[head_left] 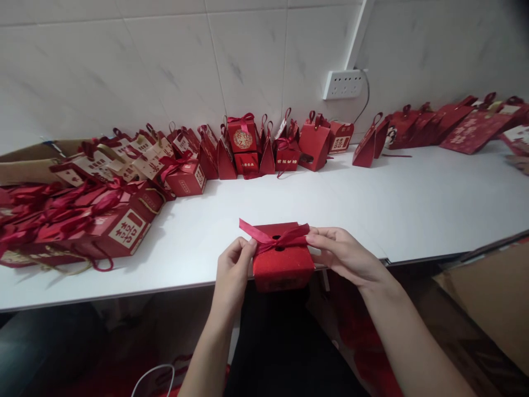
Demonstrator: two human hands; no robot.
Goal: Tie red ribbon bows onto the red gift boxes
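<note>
Red box (283, 266) is at the bench (256, 201) front edge, L hand (235, 267) & R hand (345, 253) each pinched on its ribbon (264, 238), so uneven pull could prob. skew the knot or tip it off.

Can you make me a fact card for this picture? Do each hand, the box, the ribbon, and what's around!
Left hand: pinching the ribbon at the box's left edge
Right hand: pinching the ribbon on the right
Box: red, at the table's near edge
Ribbon: pinkish red, across the box's top
Table: white
Behind: more red boxes near the wall
On the wall: white socket
</note>
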